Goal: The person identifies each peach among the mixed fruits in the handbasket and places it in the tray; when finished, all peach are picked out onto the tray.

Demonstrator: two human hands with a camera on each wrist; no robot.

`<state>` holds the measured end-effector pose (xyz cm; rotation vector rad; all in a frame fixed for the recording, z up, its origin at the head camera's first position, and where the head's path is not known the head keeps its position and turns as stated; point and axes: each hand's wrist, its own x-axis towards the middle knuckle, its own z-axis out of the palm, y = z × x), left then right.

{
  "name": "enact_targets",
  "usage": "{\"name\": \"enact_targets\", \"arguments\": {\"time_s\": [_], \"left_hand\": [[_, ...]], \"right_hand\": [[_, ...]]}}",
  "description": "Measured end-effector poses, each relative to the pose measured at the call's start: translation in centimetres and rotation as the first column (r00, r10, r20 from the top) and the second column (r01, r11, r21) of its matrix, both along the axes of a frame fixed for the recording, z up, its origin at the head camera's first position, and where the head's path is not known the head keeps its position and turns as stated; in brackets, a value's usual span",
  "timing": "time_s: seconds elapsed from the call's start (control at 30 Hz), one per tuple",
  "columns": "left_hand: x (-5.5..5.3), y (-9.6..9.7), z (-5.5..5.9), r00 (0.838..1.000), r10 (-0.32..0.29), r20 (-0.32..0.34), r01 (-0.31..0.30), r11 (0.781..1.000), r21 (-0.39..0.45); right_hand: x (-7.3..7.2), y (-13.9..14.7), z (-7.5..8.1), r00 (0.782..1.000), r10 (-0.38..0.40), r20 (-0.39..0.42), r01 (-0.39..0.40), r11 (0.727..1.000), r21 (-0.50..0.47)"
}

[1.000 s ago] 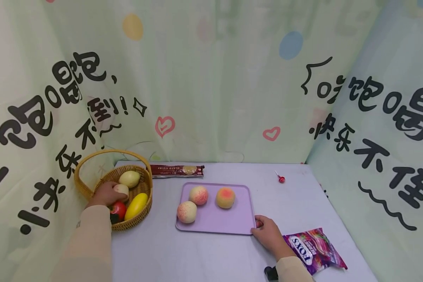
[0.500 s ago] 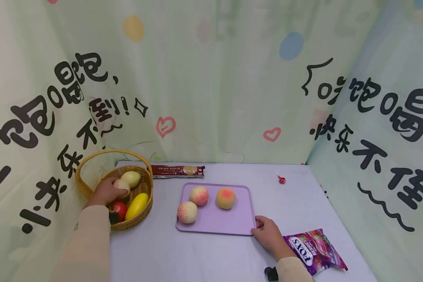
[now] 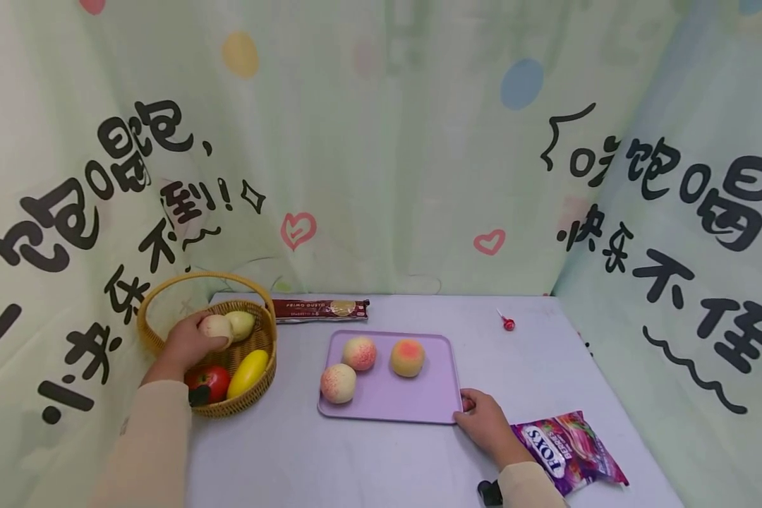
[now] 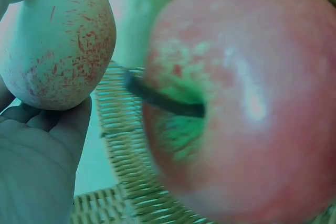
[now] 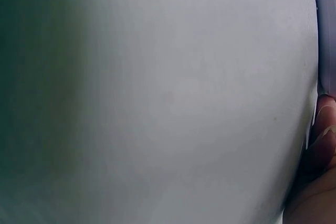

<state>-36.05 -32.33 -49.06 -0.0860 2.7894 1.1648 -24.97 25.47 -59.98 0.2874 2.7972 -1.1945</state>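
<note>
My left hand grips a pale peach with red speckles over the wicker basket. In the left wrist view, fingers and thumb curl round that peach at the left, beside a large red apple. The basket also holds a pale yellow fruit and a long bright yellow fruit. At the near right corner of the purple tray, my right hand pinches the rim. On that tray sit two speckled peaches and an orange-yellow peach.
Behind the tray, a brown spaghetti packet lies along the back edge, partly behind the basket. A red lollipop lies at the back right. Beside my right wrist is a purple Foxs candy bag. The basket's tall handle arches over its opening.
My left hand has lifted the peach up and slightly back in the basket, exposing more of the red apple. My right hand stays at the tray's corner.
</note>
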Motion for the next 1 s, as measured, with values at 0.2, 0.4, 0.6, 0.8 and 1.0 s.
{"name": "enact_targets", "arguments": {"time_s": [0.2, 0.4, 0.6, 0.8, 1.0], "left_hand": [[0.5, 0.4, 1.1, 0.997, -0.014, -0.078, 0.013, 1.000, -0.011], [1.2, 0.7, 2.0, 0.992, -0.016, -0.128, 0.018, 1.000, 0.012], [2.0, 0.9, 2.4, 0.988, -0.013, -0.152, 0.015, 1.000, 0.018], [2.5, 1.3, 3.2, 0.978, -0.012, -0.210, 0.012, 1.000, -0.002], [3.2, 2.0, 4.2, 0.977, 0.002, -0.211, -0.001, 1.000, 0.002]], "right_hand": [[0.0, 0.1, 0.3, 1.000, 0.003, 0.019, -0.003, 1.000, 0.005], [0.1, 0.2, 0.2, 1.000, 0.007, 0.005, -0.007, 1.000, 0.001], [0.0, 0.0, 0.0, 1.000, 0.013, -0.001, -0.013, 1.000, -0.003], [0.3, -0.1, 0.2, 1.000, 0.003, -0.004, -0.003, 1.000, 0.003], [0.5, 0.0, 0.1, 1.000, 0.005, 0.003, -0.005, 1.000, 0.001]]}}
